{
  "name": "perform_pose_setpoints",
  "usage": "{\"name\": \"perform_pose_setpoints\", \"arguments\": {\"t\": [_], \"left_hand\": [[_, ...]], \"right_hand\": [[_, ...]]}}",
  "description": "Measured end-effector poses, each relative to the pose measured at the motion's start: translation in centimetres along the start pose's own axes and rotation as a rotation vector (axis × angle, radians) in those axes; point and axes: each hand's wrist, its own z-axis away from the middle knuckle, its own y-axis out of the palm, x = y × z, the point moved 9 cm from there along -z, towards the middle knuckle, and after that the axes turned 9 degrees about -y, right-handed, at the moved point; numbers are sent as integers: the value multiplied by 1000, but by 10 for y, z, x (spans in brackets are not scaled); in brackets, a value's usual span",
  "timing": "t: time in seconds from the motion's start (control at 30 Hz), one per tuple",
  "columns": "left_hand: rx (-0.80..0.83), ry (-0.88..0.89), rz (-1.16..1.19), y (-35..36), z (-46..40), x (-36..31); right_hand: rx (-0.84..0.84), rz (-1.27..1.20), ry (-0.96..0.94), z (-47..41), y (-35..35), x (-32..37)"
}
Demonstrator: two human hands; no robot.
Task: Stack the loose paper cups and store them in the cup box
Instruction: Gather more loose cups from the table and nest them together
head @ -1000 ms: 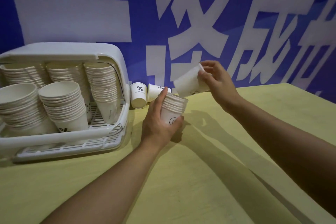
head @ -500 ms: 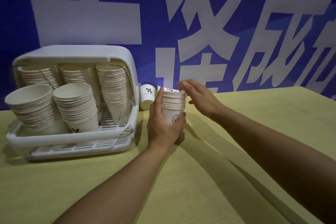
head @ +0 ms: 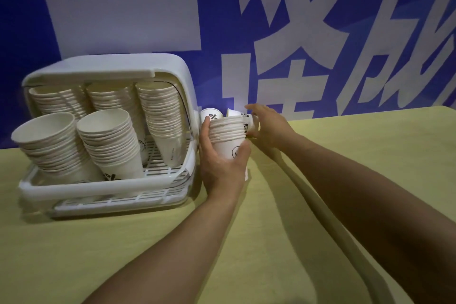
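Blue wall banner [head: 148,7] with big white characters fills the background. Yellow tabletop [head: 320,205] below it. White cup box [head: 108,74] sits at the left, lid up, slatted tray out front — five cup stacks [head: 108,140] inside, leaning, three at the back and two in front. Left hand [head: 222,163] is just right of the box, fingers and thumb wrapped round a short stack of cups [head: 228,138], held upright, rims up. Right hand [head: 269,126] reaches behind that stack, fingers curled onto a loose cup [head: 240,116] lying on its side — grip looks like a pinch, partly hidden. A second loose cup [head: 209,113] lies between the box and the held stack, percent logo showing.
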Motion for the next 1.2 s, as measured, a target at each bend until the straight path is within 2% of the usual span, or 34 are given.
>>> {"name": "perform_pose_setpoints", "arguments": {"t": [0.17,0.33,0.4,0.6,0.83,1.03,1.2], "left_hand": [[49,20,53,2,3,-3],[268,73,43,16,18,-16],[366,107,-4,23,30,-22],[545,194,-157,29,72,-43],[457,196,-174,-22,79,-52],[295,207,-209,-101,69,-38],[189,198,-117,-145,61,-30]], "right_hand": [[-27,-112,62,19,-19,-18],[-248,-658,210,64,-76,-26],[-264,-812,194,82,-99,-14],[-36,-631,-29,123,-119,46],[-90,-644,-44,134,-119,73],[11,-559,-197,135,-73,126],[-47,-613,-91,95,-38,129]]}}
